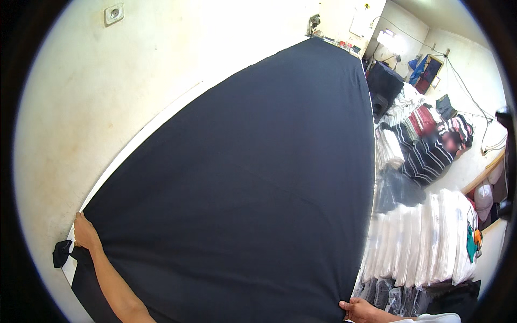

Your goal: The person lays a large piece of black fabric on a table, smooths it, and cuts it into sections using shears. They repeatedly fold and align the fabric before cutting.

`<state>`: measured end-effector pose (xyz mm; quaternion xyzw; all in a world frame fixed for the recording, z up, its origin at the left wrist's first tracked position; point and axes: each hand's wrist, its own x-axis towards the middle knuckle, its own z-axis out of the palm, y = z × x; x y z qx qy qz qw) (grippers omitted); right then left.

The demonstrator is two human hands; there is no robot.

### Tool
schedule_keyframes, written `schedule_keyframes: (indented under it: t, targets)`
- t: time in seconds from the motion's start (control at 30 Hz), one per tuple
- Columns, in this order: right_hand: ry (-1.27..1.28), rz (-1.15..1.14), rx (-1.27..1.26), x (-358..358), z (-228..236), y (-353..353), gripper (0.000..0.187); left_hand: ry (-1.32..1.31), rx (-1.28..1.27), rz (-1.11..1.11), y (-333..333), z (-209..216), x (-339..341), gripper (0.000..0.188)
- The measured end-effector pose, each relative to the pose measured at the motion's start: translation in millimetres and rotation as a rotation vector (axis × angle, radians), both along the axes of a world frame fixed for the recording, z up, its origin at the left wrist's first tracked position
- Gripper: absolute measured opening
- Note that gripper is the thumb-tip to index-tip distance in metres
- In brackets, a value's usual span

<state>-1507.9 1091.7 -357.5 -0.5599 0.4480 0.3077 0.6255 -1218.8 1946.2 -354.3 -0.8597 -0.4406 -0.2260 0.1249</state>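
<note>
A wide sheet of black fabric (242,161) lies spread over a long white table (141,132), narrowing toward the far end. With my left hand (87,232) I grip the fabric's left edge close to the wall, fingers closed on it. At the near right edge my right hand (360,310) pinches the same fabric between thumb and fingers. Creases run across the near part of the cloth between my hands. Just left of my left hand, a small dark bundle of cloth (62,253) hangs at the table's edge.
Clear-wrapped white stacks (420,237) stand along the table's right side, with dark plastic-wrapped packs (396,296) below. Beyond them are a striped garment pile (428,159) and a black speaker-like box (383,89). Small items (342,44) line the far end. A wall (107,97) borders the left.
</note>
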Motion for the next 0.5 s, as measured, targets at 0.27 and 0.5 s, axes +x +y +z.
schedule_keyframes:
  t: [0.27, 0.5]
  targets:
    - [-0.09, -0.299, 0.051, 66, 14, -22, 0.073, -0.101, 0.171, -0.15, -161, 26, 45, 0.042]
    - [-0.478, -0.127, -0.041, 130, 2, -54, 0.053, 0.142, -0.514, -1.029, -451, 14, -107, 0.059]
